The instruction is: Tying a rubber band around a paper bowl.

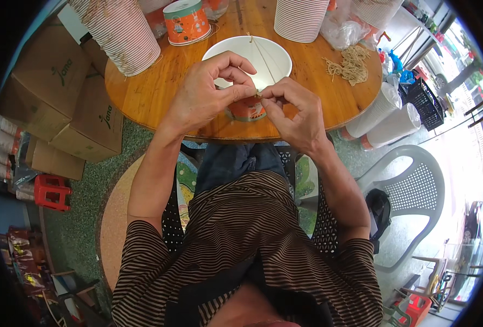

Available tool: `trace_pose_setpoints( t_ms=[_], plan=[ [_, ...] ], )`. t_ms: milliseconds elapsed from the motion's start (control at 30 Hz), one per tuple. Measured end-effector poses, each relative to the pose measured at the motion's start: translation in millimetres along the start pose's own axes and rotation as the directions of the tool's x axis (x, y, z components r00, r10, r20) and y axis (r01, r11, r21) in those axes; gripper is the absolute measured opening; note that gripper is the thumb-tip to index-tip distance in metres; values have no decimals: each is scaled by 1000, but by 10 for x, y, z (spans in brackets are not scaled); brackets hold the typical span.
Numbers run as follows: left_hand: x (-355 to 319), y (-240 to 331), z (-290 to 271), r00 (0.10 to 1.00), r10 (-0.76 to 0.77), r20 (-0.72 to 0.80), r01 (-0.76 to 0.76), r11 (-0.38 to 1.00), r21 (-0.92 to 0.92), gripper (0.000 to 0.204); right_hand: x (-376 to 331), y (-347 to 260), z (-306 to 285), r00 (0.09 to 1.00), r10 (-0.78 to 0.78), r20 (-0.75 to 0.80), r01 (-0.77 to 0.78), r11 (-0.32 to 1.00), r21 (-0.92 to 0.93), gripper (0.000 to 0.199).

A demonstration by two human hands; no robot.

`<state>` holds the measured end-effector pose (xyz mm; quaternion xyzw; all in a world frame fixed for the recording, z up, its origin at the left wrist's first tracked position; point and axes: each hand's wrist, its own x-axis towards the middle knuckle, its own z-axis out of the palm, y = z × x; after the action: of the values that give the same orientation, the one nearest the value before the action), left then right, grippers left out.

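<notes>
A paper bucket (219, 50), white inside with an orange printed outside, stands near the table's front edge with its mouth toward me. A thin cord (265, 61) is fixed at its far rim and runs across the mouth to the near rim. There my left hand (203, 92) pinches the cord's end with thumb and forefinger, its other fingers curled. My right hand (300, 111) pinches the same spot from the right. Both sets of fingertips meet at the near rim, and they partly hide the cord's end and any hole there.
On the wooden table (138, 98) stand tall stacks of paper buckets (116, 35), an orange bucket (187, 24) turned upside down, and a pile of loose cords (351, 64). Cardboard boxes (51, 76) are at left; a grey plastic chair (416, 185) is at right.
</notes>
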<state>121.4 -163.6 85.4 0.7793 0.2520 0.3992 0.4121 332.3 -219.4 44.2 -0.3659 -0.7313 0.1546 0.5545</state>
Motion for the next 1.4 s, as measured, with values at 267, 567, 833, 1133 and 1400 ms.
trace_pose_setpoints(
  t_ms=[267,567,833,1133,1400],
  plan=[
    [-19,44,52,997,68,-21,-64,984,167,20,49,-63,-34,997,22,71,-20,1000,-23,9],
    [-24,58,38,1000,-6,-3,6,999,37,22,45,24,-19,1000,-10,16,11,999,-42,3],
    [-26,-51,-41,996,81,-36,-77,991,112,22,71,26,-111,999,0,32,5,990,-139,2],
    [-62,-97,-51,985,175,1,-172,965,199,18,120,-68,-188,998,-28,56,42,962,-268,3],
    [-19,-13,103,946,326,3,-299,865,404,26,113,37,-294,989,126,75,-132,988,84,9]
  ],
)
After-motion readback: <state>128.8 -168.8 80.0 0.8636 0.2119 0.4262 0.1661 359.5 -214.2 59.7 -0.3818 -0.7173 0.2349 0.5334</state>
